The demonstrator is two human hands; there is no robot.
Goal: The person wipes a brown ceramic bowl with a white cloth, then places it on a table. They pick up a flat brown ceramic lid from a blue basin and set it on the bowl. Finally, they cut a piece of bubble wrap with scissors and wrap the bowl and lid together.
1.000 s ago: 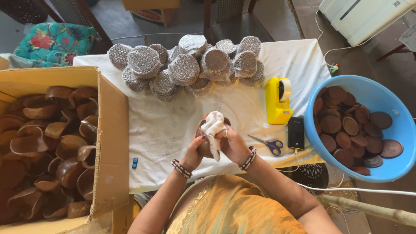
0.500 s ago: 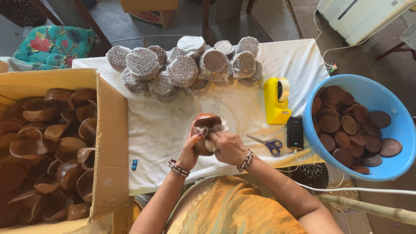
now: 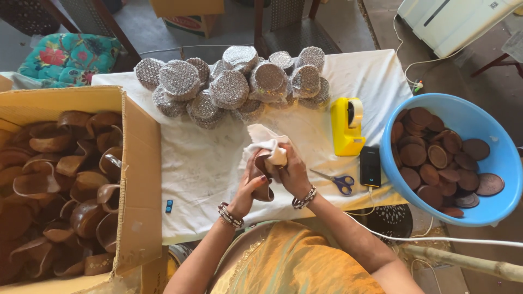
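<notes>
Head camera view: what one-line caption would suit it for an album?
Both hands, left and right, rub a brown bowl with a white cloth.

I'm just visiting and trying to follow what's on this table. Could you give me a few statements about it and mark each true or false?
1. Both hands hold a brown bowl with a white cloth. True.
2. The blue tub sits at the person's left. False: it is at the right, with brown discs inside.
3. The scissors lie on the table, untouched. True.
4. The cardboard box holds wrapped bundles. False: it holds brown bowls; the wrapped bundles are piled on the table.
5. The tape dispenser is red. False: yellow.
</notes>
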